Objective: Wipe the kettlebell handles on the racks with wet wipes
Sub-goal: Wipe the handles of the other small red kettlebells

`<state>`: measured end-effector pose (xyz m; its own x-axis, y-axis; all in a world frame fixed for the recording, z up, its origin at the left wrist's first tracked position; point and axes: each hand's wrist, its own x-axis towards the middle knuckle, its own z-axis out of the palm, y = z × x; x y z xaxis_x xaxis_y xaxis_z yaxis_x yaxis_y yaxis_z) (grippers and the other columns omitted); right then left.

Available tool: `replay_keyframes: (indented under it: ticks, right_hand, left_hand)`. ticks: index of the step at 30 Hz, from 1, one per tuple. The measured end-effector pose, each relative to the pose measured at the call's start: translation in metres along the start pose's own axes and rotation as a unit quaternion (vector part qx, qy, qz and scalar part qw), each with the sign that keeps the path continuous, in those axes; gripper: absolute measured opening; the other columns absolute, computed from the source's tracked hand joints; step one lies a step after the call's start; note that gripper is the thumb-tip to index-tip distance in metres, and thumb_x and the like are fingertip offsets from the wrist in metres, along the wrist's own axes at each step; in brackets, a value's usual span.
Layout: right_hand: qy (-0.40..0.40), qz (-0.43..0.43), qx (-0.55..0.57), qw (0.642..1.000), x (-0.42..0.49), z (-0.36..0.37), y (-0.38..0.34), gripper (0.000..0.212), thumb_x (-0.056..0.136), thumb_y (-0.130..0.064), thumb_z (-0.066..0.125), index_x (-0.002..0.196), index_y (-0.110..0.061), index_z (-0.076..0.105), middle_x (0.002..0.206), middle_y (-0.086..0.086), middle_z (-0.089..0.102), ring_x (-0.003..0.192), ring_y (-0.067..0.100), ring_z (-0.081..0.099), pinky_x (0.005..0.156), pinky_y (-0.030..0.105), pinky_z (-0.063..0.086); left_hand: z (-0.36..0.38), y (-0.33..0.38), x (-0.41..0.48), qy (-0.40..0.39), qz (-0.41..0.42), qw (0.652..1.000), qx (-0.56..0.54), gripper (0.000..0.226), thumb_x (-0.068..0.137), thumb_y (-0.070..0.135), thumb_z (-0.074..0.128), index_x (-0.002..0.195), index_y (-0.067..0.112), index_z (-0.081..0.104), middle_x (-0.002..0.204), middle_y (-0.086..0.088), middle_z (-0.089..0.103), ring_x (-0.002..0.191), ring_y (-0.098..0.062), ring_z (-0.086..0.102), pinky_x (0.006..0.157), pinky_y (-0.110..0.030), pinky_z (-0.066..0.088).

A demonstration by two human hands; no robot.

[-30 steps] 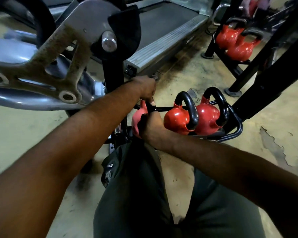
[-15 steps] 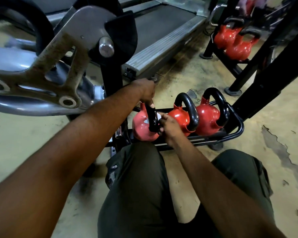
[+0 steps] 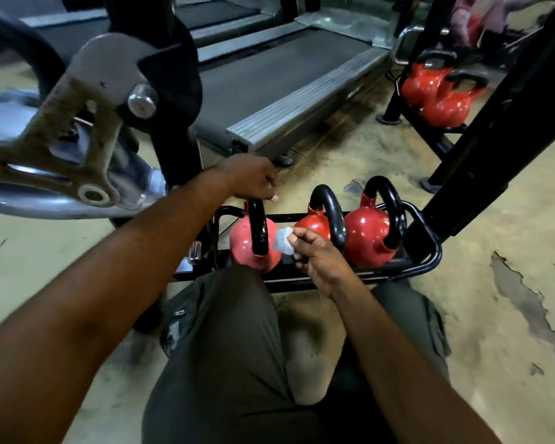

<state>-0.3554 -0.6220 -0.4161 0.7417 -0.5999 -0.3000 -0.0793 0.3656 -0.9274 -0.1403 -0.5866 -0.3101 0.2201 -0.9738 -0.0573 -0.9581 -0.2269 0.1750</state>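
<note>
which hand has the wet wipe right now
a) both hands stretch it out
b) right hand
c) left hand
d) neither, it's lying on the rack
b: the right hand pinches the wet wipe in its fingertips beside the leftmost kettlebell, while the left hand sits on top of that kettlebell's black handle with no wipe in it.

A low black rack (image 3: 425,251) is sitting on the worn, patchy floor (image 3: 510,251), carrying three red kettlebells in a row: the left kettlebell (image 3: 241,241), the middle kettlebell (image 3: 314,223) and the right kettlebell (image 3: 367,235). Far right, a second rack (image 3: 430,131) is holding two more kettlebells (image 3: 436,94).
</note>
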Motion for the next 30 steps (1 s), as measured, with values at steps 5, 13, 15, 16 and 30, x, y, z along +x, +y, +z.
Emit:
replay_keyframes:
  ticks: [5, 13, 15, 16, 30]
  right_hand:
    - [0.053, -0.146, -0.173, 0.973, -0.015, -0.046, -0.024, 0.011, 0.091, -0.014, 0.068, 0.100, -0.016, 0.072, 0.081, -0.012, 0.072, 0.071, -0.001, 0.062, 0.063, 0.017, 0.047]
    - [0.120, -0.335, -0.523, 0.774, 0.016, -0.096, -0.037, 0.019, 0.087, -0.019, 0.070, 0.105, -0.022, 0.074, 0.103, 0.000, 0.064, 0.097, 0.019, 0.057, 0.084, 0.032, 0.046]
    - [0.096, -0.353, -0.544, 0.755, 0.003, -0.098, -0.016, 0.018, 0.088, -0.013, 0.068, 0.105, -0.018, 0.071, 0.103, 0.002, 0.056, 0.096, 0.016, 0.052, 0.079, 0.029, 0.046]
    - [0.083, -0.360, -0.552, 0.747, -0.005, -0.101, -0.004, 0.018, 0.087, -0.010, 0.068, 0.103, -0.017, 0.071, 0.101, 0.001, 0.053, 0.093, 0.014, 0.051, 0.076, 0.029, 0.047]
    - [0.134, -0.380, -0.601, 0.690, 0.000, -0.103, 0.015, 0.018, 0.079, -0.016, 0.076, 0.095, -0.022, 0.071, 0.088, -0.001, 0.053, 0.081, 0.017, 0.048, 0.067, 0.031, 0.041]
  left_hand:
    - [0.032, 0.033, 0.013, 0.008, 0.028, 0.998, -0.048, 0.032, 0.094, 0.033, 0.060, 0.124, 0.024, 0.066, 0.125, -0.003, 0.067, 0.115, -0.024, 0.060, 0.100, -0.036, 0.046]
    - [0.078, 0.089, 0.053, 0.111, 0.021, 0.965, -0.236, 0.024, 0.092, 0.015, 0.066, 0.114, 0.007, 0.072, 0.119, -0.008, 0.070, 0.115, -0.019, 0.062, 0.089, -0.002, 0.033]
    - [0.082, 0.091, 0.061, 0.115, 0.015, 0.964, -0.237, 0.025, 0.090, 0.018, 0.070, 0.112, 0.008, 0.073, 0.117, -0.007, 0.071, 0.112, -0.018, 0.062, 0.077, 0.006, 0.027]
    - [0.084, 0.090, 0.065, 0.112, 0.005, 0.964, -0.241, 0.026, 0.088, 0.020, 0.072, 0.112, 0.010, 0.073, 0.118, -0.005, 0.071, 0.112, -0.017, 0.062, 0.079, 0.003, 0.031]
    - [0.099, 0.084, 0.072, 0.139, -0.013, 0.954, -0.264, 0.028, 0.083, 0.029, 0.077, 0.110, 0.022, 0.075, 0.121, -0.004, 0.069, 0.119, -0.010, 0.059, 0.104, -0.032, 0.045]
